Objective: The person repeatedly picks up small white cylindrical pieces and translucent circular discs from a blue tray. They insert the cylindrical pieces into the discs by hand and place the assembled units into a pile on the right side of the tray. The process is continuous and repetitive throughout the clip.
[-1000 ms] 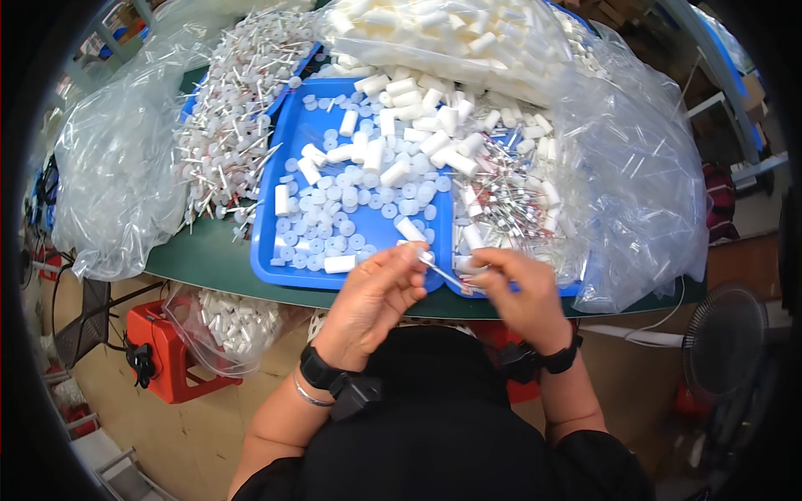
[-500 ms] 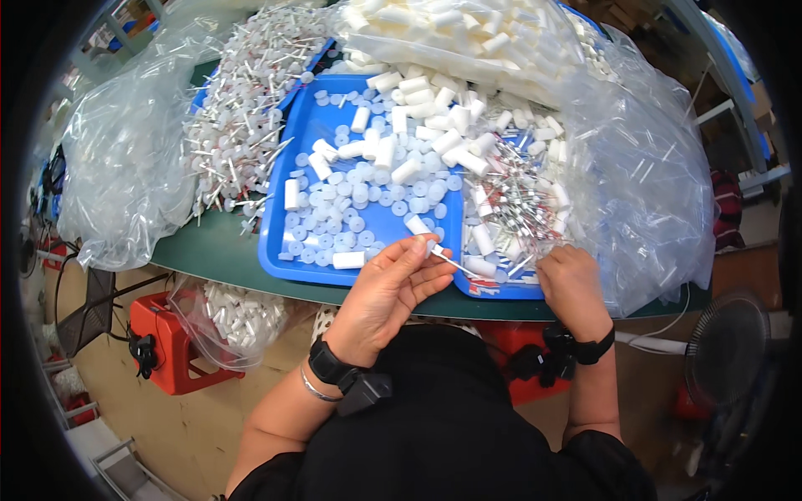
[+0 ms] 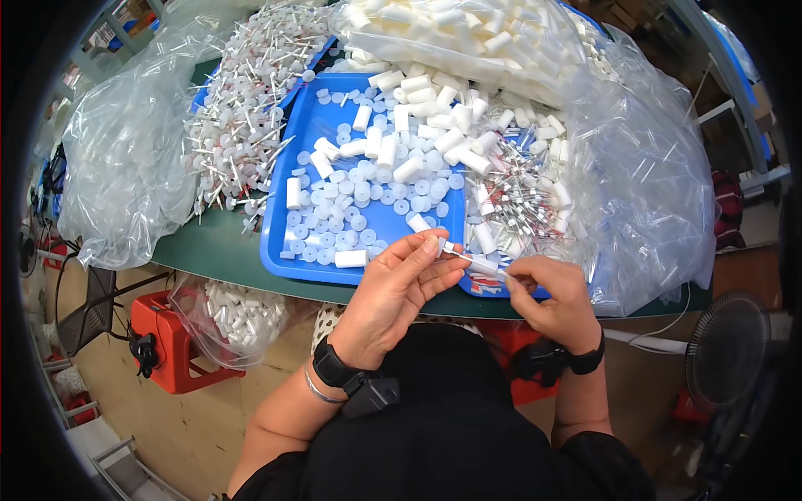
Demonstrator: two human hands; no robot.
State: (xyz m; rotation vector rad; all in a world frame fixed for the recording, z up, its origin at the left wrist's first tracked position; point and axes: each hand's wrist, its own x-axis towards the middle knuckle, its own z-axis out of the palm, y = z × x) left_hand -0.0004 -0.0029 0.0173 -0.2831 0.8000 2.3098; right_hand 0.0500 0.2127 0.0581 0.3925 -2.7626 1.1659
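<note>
My left hand (image 3: 399,280) is over the front edge of the blue tray (image 3: 276,250), its thumb and forefinger pinching a thin white stick (image 3: 462,255) with a wider white piece at its left end. The stick points right, toward my right hand (image 3: 558,302). Those right fingers are closed at the stick's far end, around a small whitish piece too small to name. Translucent round discs (image 3: 347,200) with centre holes and white foam-like cylinders (image 3: 351,259) lie in the tray. Thin silvery and red-tipped parts (image 3: 520,196) are heaped beyond my right hand.
At the back left rises a pile of disc-headed white sticks (image 3: 238,117). A clear bag of cream cylinders (image 3: 468,37) lies at the back. Crumpled plastic sheets (image 3: 643,175) flank the green table (image 3: 196,250). Below stand a red stool (image 3: 171,342) and a fan (image 3: 727,338).
My right hand has come left from the heap of thin parts to the end of the stick. My left hand has shifted slightly to the right, still holding the stick.
</note>
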